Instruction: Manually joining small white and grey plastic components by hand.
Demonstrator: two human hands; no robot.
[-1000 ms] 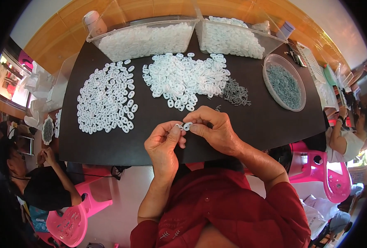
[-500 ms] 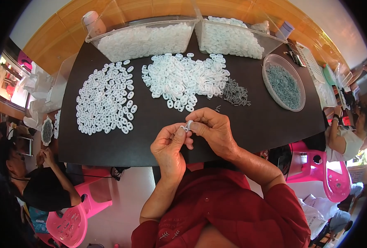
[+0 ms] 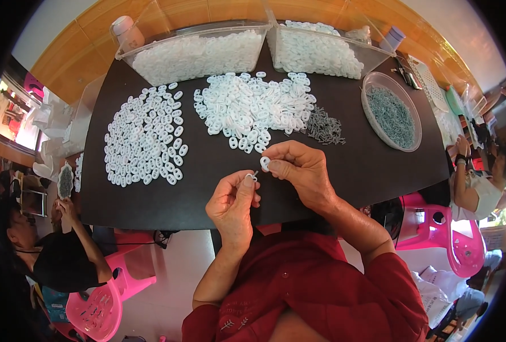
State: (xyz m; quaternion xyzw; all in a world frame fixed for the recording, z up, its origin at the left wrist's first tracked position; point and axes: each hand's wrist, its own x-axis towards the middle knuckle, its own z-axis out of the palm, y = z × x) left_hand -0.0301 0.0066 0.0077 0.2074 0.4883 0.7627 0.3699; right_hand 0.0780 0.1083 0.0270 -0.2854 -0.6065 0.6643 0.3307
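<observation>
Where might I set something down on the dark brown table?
Between the short grey pins and the round clear plastic dish, or in front of the left spread of white oval plastic pieces. The middle heap and clear plastic bins crowd the back.

Glare whitens the opening (image 3: pixel 27 130) at left; the counter (image 3: pixel 150 205) bends toward black corners, outer details seemingly soft.

Bench (image 3: pixel 344 176), from left to right: two-holed links (image 3: pixel 143 142), spread out; heap of further links (image 3: pixel 253 108); loose pins (image 3: pixel 325 127), piled against the heap's right edge; tub (image 3: pixel 368 111) holding more pins, apart from the pile. At rear, side by side: left bin (image 3: pixel 126 54), right bin (image 3: pixel 374 58), both holding links. Bottle (image 3: pixel 129 34) behind the left bin's outer end.
</observation>
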